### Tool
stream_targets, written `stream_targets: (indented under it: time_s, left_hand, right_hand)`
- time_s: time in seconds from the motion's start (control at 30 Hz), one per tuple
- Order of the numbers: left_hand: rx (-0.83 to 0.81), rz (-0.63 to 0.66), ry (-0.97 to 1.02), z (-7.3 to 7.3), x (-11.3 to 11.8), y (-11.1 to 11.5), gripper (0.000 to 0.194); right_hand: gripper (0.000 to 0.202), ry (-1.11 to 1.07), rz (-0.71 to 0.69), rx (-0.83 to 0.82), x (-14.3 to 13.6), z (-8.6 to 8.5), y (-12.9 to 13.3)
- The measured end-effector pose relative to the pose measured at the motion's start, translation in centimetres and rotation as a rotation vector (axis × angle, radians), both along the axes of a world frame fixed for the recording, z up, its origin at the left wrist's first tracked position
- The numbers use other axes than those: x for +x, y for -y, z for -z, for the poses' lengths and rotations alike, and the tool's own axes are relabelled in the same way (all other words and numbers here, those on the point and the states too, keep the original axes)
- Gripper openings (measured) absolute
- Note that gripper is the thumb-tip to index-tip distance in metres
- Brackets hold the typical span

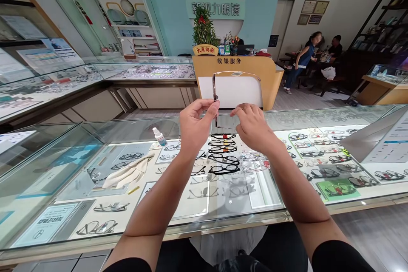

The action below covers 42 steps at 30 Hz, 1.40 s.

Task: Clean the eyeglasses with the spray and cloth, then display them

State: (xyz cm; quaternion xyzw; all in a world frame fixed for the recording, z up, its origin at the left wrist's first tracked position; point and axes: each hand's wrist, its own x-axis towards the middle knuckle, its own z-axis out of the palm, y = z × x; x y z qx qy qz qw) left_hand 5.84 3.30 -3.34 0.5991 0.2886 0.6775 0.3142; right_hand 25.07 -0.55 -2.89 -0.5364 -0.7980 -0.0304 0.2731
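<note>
Dark-rimmed spectacles [214, 87] stand on edge at mid-frame above the glass counter [223, 224], their front pinched between thumb and fingers of the left hand [194, 125]. The right hand [255, 129] is half-curled by the lower temple; whether it touches is unclear. A light, steady pinch should spare the slender temples. Beneath, a column of black-rimmed glasses [224, 170] limits room to lower the hands; left of it lie a cream cloth [132, 171] and a white bottle [160, 137]. Beyond, upper centre, a wooden desk [269, 89] backs the raised temple.
</note>
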Motion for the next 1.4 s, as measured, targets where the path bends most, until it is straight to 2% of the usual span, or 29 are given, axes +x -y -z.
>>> stream_targets:
  time_s: [0.13,0.23,0.37,0.43,0.6,0.7,0.8,0.9,0.97,1.03,1.13,1.2,1.23,1.27,1.33,1.4]
  left_hand:
    - [-0.013,0.018,-0.094,0.1,-0.2,0.1,0.036]
    - [-0.001,0.037,-0.127,0.0,-0.2,0.2,0.032]
    - [0.026,0.066,-0.115,-0.2,-0.1,0.3,0.03]
    - [0.001,0.111,-0.109,-0.1,-0.1,0.3,0.031]
    - [-0.077,0.25,-0.044,-0.1,-0.1,0.5,0.033]
    - [-0.082,0.283,-0.036,-0.4,-0.3,0.7,0.034]
    - [-0.022,0.245,-0.093,-0.9,-0.6,1.4,0.035]
    - [0.04,0.165,-0.231,-1.6,-1.2,2.9,0.034]
    - [0.074,0.083,-0.31,-1.9,-2.2,3.8,0.032]
    - [0.124,-0.059,-0.339,-1.6,-3.9,4.1,0.026]
    - [0.167,-0.387,-0.291,0.5,-8.2,2.2,0.018]
    - [0.073,-0.623,-0.26,3.1,-11.6,-0.3,0.015]
    - [-0.016,-0.715,-0.259,4.6,-13.3,-1.7,0.023]
    - [-0.122,-0.766,-0.277,6.2,-14.7,-3.1,0.037]
    - [-0.371,-0.742,-0.345,9.2,-16.8,-5.4,0.062]
    - [-0.521,-0.683,-0.361,11.6,-17.7,-6.8,0.067]
  right_hand:
    - [0.041,-0.096,-0.063,0.011,0.0,-0.4,0.0]
    - [0.031,-0.254,-0.171,0.038,-0.1,-0.7,0.2]
    - [0.04,-0.379,-0.299,0.035,-0.4,-0.6,0.6]
    - [0.042,-0.4,-0.318,0.046,-0.6,-0.5,0.7]
    - [0.032,-0.457,-0.342,0.04,-1.1,-0.5,0.5]
    - [0.03,-0.503,-0.367,0.077,-1.3,-0.4,0.5]
    - [0.027,-0.512,-0.379,0.113,-1.5,-0.4,0.8]
    - [0.025,-0.496,-0.362,0.105,-1.6,-0.5,1.4]
    - [0.026,-0.472,-0.338,0.085,-1.6,-0.5,1.8]
    - [0.029,-0.446,-0.316,0.073,-1.5,-0.4,2.0]
    - [0.03,-0.441,-0.312,0.079,-1.2,-0.3,2.2]
    - [0.031,-0.472,-0.32,0.071,-1.0,-0.4,2.3]
    - [0.031,-0.496,-0.322,0.065,-0.9,-0.4,2.3]
    - [0.031,-0.519,-0.324,0.059,-0.9,-0.3,2.3]
    - [0.032,-0.558,-0.333,0.051,-1.0,-0.1,2.4]
    - [0.033,-0.588,-0.35,0.043,-1.2,0.4,2.4]
